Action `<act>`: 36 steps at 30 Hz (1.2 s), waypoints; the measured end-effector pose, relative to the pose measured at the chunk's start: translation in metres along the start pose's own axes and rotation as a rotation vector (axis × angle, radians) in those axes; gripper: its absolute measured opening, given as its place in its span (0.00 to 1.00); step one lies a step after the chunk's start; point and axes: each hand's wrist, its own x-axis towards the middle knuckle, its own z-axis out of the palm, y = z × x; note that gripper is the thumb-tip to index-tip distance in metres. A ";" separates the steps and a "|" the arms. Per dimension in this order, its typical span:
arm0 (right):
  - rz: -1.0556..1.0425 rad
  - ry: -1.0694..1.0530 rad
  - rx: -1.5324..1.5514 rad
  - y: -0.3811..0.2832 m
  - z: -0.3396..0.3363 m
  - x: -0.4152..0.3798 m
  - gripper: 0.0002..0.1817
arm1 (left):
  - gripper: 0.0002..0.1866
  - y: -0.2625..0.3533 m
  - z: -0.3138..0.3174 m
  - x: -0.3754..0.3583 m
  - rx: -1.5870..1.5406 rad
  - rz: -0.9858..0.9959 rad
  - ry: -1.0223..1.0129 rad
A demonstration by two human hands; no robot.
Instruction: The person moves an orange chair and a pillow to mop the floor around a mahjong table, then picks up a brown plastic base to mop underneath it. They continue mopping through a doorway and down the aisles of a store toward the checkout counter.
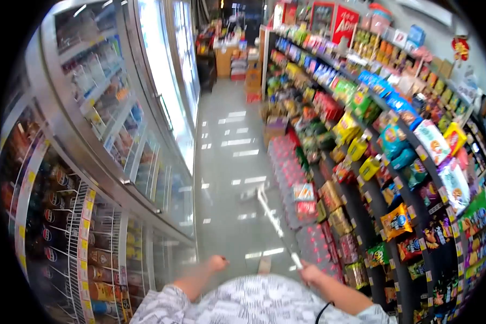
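My right hand (309,273) is wrapped round the pole of a long white floor mop (271,218). The mop slants forward and left from my hand, and its blurred head (249,193) rests on the grey tiles. My left hand (218,263) is held out in front of me over the floor, its fingers curled, with nothing visible in it. It is nearest the glass cooler doors on the left, apart from them.
Glass-door coolers (119,178) with bottled drinks line the left. Along the right run shelves (362,205) of packaged snacks, with shrink-wrapped packs (286,178) on the floor beside them. The tiled aisle (227,129) leads to cardboard boxes (253,78) and a counter (225,56).
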 end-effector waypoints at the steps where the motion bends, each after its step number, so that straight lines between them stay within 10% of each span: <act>1: 0.060 -0.034 0.112 -0.028 -0.013 0.003 0.40 | 0.29 -0.021 -0.006 -0.019 0.018 -0.007 -0.031; 9: 0.145 -0.058 0.240 -0.175 -0.114 0.142 0.39 | 0.27 -0.108 -0.030 -0.107 -0.285 -0.406 -0.112; 16: 0.167 -0.080 0.219 -0.285 -0.146 0.281 0.40 | 0.25 -0.124 -0.086 -0.024 -0.518 -0.567 -0.114; 25: 0.200 -0.060 0.371 -0.485 -0.145 0.417 0.40 | 0.31 -0.083 -0.469 0.310 -0.242 -0.226 -0.039; 30: 0.235 -0.065 0.371 -0.563 -0.163 0.496 0.42 | 0.32 -0.020 -0.683 0.422 -0.366 0.014 0.331; 36: 0.256 -0.103 0.360 -0.658 -0.221 0.600 0.41 | 0.32 -0.003 -0.776 0.534 -0.534 -0.059 0.177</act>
